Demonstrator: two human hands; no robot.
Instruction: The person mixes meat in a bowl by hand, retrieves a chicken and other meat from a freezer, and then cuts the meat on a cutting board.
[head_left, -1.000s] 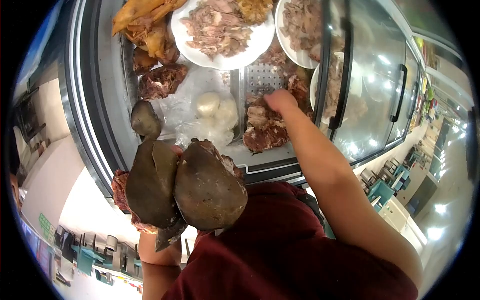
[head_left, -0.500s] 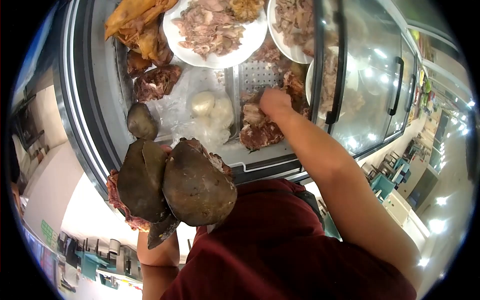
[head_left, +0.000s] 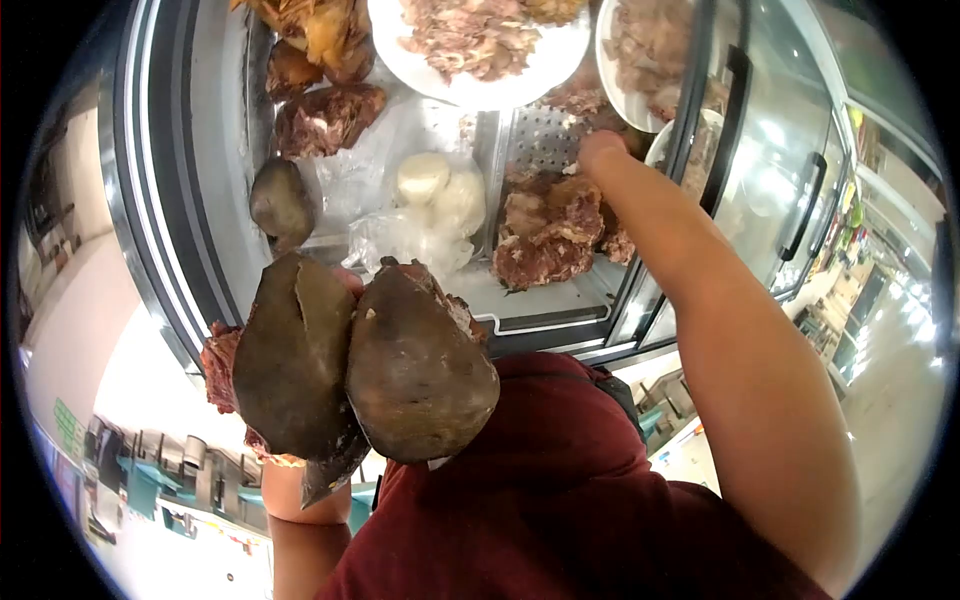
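Note:
Two big dark brown, smooth-skinned meat pieces (head_left: 420,365), side by side with reddish flesh at their edges, are held up in front of the case by my left hand (head_left: 349,280). Only a bit of that hand shows between them; the rest is hidden behind. My right hand (head_left: 602,150) reaches into the perforated metal tray (head_left: 540,145), beyond a reddish cooked meat chunk (head_left: 548,235). Its fingers are hidden from view, so what they touch does not show. A smaller dark piece (head_left: 282,203) lies at the case's left side.
A white plate of sliced meat (head_left: 470,95) stands at the back, with another plate (head_left: 612,70) to its right. Yellow-brown poultry (head_left: 335,35) lies back left. Pale round items in a plastic bag (head_left: 440,190) sit mid-case. A sliding glass door (head_left: 775,180) borders the right.
My right hand has moved from above the meat chunk toward the back of the tray, uncovering the chunk. The left hand still holds the dark pieces. The view has shifted slightly.

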